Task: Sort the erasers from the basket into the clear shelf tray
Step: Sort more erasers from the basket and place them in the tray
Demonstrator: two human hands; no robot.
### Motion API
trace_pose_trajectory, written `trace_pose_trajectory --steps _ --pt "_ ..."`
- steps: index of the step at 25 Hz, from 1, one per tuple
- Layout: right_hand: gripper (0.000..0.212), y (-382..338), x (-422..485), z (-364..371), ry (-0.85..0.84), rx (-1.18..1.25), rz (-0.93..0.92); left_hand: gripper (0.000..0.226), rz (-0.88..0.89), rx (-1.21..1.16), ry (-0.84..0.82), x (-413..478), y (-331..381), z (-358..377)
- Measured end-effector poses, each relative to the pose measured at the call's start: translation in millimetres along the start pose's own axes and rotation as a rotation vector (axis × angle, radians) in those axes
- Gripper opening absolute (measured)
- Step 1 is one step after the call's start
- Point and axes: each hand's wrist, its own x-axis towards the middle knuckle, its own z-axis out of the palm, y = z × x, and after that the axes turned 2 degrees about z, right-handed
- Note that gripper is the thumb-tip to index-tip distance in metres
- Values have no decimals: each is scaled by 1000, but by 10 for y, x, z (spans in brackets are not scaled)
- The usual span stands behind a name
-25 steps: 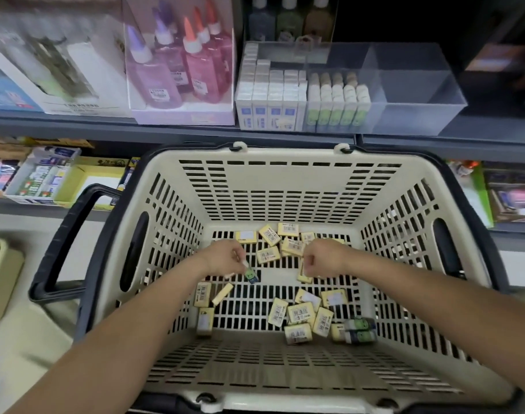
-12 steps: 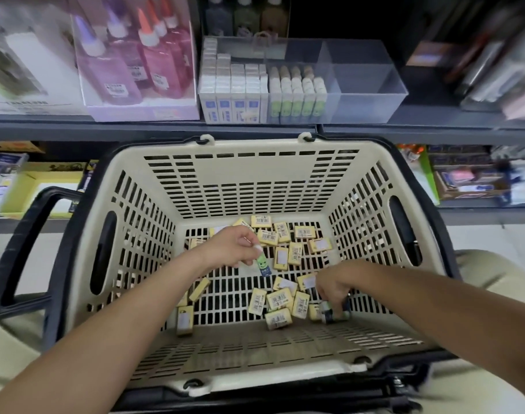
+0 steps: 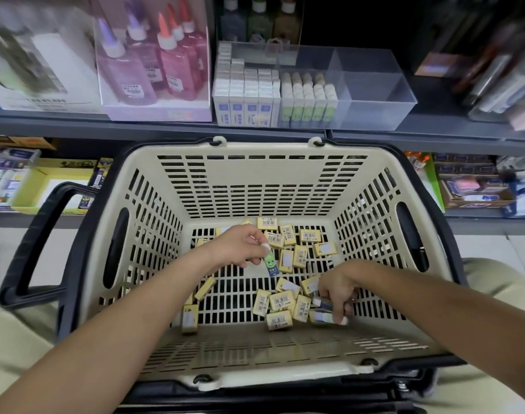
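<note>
Fingers (image 3: 255, 238) of our left hand (image 3: 240, 249) pinched a green-sleeved eraser (image 3: 271, 264); our right hand (image 3: 336, 289) gripped a second eraser (image 3: 321, 316) in the beige slotted basket (image 3: 255, 186). We judged firm grips would carry both to the clear plastic shelf tray (image 3: 371, 94).

A dark grey upper shelf (image 3: 165, 128) carries pink and purple bottles (image 3: 135, 73) in a lilac display box (image 3: 156, 113) towards its left end, a lower shelf (image 3: 476, 215) holds a yellow carton (image 3: 43, 180) at its left, and pale floor (image 3: 488, 248) shows below.
</note>
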Motion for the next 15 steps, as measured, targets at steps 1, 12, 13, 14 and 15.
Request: trace_pose_trajectory --steps 1,12,13,14,15 --pt "22 -11 -61 -49 23 41 -53 12 -28 -29 -2 -8 7 4" --pt "17 -227 -621 -367 489 882 -630 25 -13 -283 -9 -7 159 97" --pt "20 -230 -658 -387 529 891 -651 18 39 -298 18 -5 192 90" --pt "22 -222 -696 -410 559 906 -674 13 77 -319 57 -7 231 72" --pt "19 -204 -747 -436 582 928 -701 11 107 -335 99 -10 282 40"
